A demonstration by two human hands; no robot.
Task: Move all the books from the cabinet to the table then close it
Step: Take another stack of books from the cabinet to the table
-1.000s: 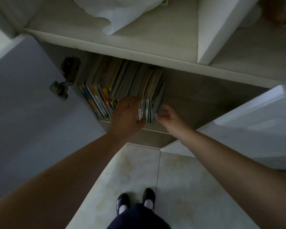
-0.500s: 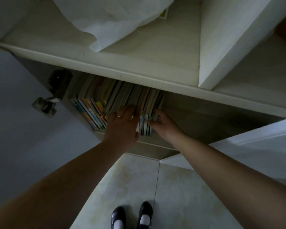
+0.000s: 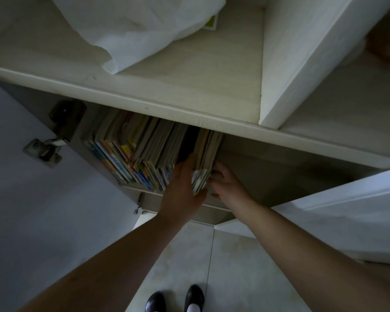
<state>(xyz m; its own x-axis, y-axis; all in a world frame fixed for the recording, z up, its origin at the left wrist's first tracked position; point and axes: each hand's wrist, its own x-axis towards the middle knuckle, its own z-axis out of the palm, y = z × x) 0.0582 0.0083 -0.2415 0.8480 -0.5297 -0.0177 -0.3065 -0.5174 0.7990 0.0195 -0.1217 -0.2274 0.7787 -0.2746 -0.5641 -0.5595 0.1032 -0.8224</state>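
The cabinet (image 3: 212,122) stands dim with both doors swung wide, the left door (image 3: 43,210) filling the space to that side and the right door (image 3: 336,210) angled out on the other; pale floor tiles (image 3: 189,255) lie between them, with black shoes (image 3: 173,299) at the bottom edge. Above the cabinet's lower compartment runs a light shelf (image 3: 189,82) carrying a crumpled white bag (image 3: 133,28) and an upright divider (image 3: 302,52). Inside the compartment, a row of books (image 3: 140,152) stands packed against the left wall, just beside the door hinge (image 3: 45,149). A dark gap separates this row from a small bundle of books (image 3: 204,158) on its right. The left hand (image 3: 182,188) reaches into that gap, fingers straight and flat against the bundle's left side, thumb under its front edge. The right hand (image 3: 225,188) presses the bundle's right side with curled fingers, so the two hands clasp the bundle between them. To the right of the bundle the compartment floor runs bare toward the right door.
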